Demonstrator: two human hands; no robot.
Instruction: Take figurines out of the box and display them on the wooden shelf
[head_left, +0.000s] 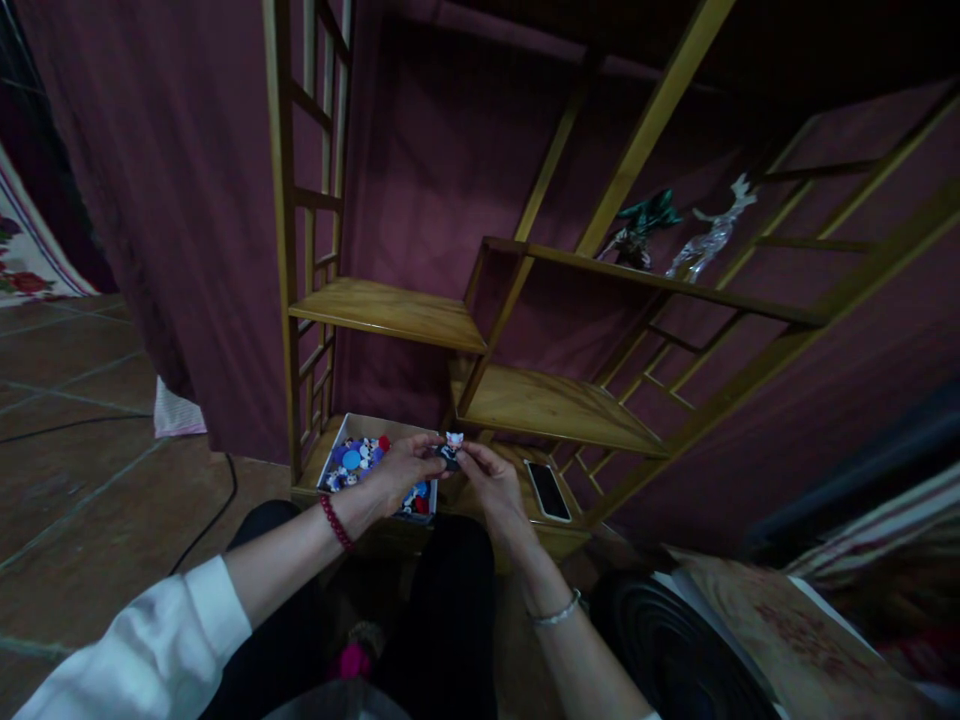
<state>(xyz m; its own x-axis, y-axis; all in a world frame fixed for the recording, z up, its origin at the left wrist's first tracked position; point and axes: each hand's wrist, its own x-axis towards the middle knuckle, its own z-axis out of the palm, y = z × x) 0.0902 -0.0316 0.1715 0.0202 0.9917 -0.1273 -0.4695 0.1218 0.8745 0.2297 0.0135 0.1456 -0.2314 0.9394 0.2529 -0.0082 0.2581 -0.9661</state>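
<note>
A small figurine (454,441) with a white eared head and a dark base is held between my two hands, above the lower shelf. My left hand (409,470) grips its base from the left, fingers closed. From the right, my right hand (489,482) pinches the same figurine near its side. Below my left hand stands a white open box (328,465) filled with several small figurines in blue, white and red. My left hand and forearm cover part of the box.
A phone (547,490) lies on the lower shelf to the right. The wooden shelf unit (390,308) rises in front of me, with a clear deer ornament (709,235) and a green ornament (646,220) on its upper board. A round black object (667,650) sits at lower right.
</note>
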